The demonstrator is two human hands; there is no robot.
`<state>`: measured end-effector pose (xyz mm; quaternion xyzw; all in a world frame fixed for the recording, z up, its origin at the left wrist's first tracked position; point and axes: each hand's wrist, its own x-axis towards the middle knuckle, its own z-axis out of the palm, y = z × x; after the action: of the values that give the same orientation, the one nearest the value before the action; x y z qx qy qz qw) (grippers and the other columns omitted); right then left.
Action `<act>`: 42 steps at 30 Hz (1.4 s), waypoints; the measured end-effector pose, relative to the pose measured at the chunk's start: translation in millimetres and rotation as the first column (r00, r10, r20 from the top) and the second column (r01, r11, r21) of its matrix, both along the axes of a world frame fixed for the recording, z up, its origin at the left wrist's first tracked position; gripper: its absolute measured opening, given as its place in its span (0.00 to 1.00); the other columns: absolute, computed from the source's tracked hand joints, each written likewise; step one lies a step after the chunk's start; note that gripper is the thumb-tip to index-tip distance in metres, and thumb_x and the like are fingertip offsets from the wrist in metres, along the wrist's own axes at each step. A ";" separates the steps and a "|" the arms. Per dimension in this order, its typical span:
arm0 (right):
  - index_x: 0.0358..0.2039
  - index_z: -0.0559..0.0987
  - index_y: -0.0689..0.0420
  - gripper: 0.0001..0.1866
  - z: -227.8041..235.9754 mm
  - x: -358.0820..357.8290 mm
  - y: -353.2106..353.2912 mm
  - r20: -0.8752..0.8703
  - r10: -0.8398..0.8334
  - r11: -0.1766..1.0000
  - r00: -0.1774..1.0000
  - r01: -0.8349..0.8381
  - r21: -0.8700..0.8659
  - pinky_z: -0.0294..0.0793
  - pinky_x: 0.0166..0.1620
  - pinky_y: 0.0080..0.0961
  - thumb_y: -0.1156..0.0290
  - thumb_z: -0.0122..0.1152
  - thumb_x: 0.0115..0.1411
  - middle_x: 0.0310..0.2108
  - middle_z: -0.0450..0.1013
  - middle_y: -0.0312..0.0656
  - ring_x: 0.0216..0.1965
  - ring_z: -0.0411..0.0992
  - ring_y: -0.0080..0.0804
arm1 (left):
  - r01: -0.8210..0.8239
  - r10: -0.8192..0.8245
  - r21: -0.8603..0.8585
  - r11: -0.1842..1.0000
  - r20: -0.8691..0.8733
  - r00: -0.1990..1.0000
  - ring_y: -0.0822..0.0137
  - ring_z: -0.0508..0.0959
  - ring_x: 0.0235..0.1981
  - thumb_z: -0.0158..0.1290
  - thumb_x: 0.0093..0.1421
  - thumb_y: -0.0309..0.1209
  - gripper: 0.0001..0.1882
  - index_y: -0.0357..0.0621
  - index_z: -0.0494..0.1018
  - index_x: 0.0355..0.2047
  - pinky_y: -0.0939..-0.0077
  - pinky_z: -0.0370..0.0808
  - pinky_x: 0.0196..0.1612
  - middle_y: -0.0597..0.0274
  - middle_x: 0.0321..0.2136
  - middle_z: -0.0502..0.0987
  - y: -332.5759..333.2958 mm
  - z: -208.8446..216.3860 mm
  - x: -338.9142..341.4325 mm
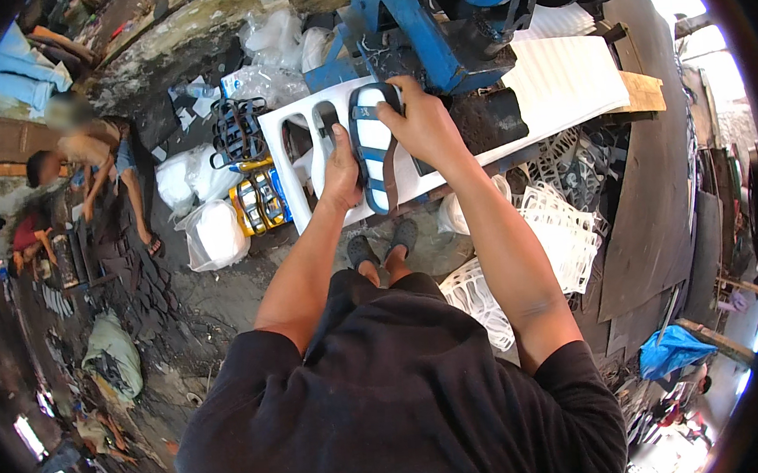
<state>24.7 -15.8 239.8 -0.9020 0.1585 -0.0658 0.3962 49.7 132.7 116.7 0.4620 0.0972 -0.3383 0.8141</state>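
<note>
A sole-shaped cutting die (375, 152) with a dark rim and blue crossbars is tilted up over the work table. White material shows between its bars. My right hand (424, 123) grips its upper right edge, thumb over the top bar. My left hand (340, 171) is closed at its lower left side, thumb pointing up, the other fingers mostly hidden. Beneath lies a white foam sheet (276, 125) with sole-shaped cutouts. A brown strip (390, 179) runs along the die's right side.
A blue press machine (422, 36) stands just beyond my hands. More dies (258, 201) and white plastic bags (217, 235) lie left of the table. White foam offcuts (559, 233) are piled at the right. Two people (96, 151) sit at the far left.
</note>
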 end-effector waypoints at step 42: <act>0.60 0.59 0.56 0.32 -390.4 -302.0 -295.5 -0.350 -0.559 0.690 0.751 0.656 0.306 0.71 0.49 0.42 0.76 0.59 0.56 0.45 0.72 0.65 0.44 0.74 0.58 | 0.119 -0.665 0.687 0.717 0.622 0.413 0.51 0.67 0.56 0.69 0.45 0.25 0.51 0.37 0.47 0.63 0.61 0.68 0.57 0.40 0.59 0.59 -169.4 -109.5 -209.7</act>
<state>-277.3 -311.3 -150.6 -0.6943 0.5045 -0.0546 0.5104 -159.9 -36.7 7.2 0.7831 -0.3341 -0.2193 0.4765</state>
